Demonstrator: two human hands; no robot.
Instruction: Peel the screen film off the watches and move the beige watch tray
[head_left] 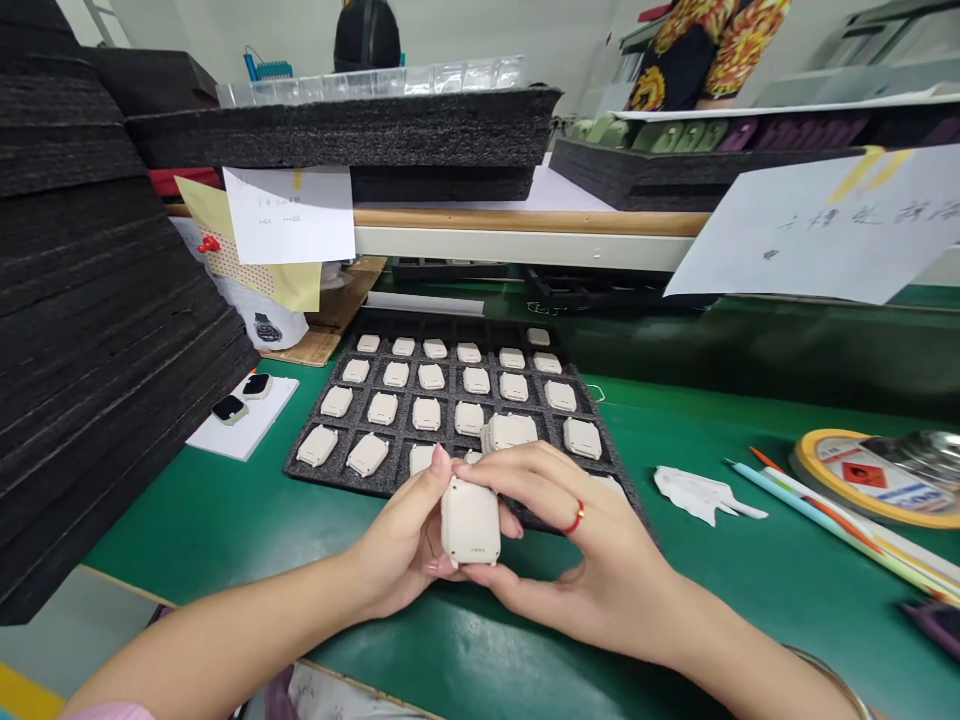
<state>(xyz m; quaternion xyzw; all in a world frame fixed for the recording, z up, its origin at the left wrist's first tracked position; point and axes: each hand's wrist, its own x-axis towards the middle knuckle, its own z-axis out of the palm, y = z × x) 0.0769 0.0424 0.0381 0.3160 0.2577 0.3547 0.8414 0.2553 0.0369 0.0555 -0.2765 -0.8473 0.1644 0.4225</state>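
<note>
Both my hands hold one beige smartwatch case (pixel 470 521), back side up, just above the green table. My left hand (pixel 405 545) grips its left edge with the thumb on top. My right hand (pixel 570 540), with a red ring on one finger, wraps its right side and bottom. Right behind my hands lies a black foam tray (pixel 300 455) filled with several more beige cases in rows. One case (pixel 510 431) in the tray's near row sits raised above the others.
Tall stacks of black foam sheets (pixel 90 330) fill the left. Two dark-faced watches (pixel 241 398) lie on a white pad. A white scrap (pixel 701 493), pencils (pixel 825 505) and a yellow tape roll (pixel 874 475) lie at right. Another person (pixel 705 50) stands behind the shelf.
</note>
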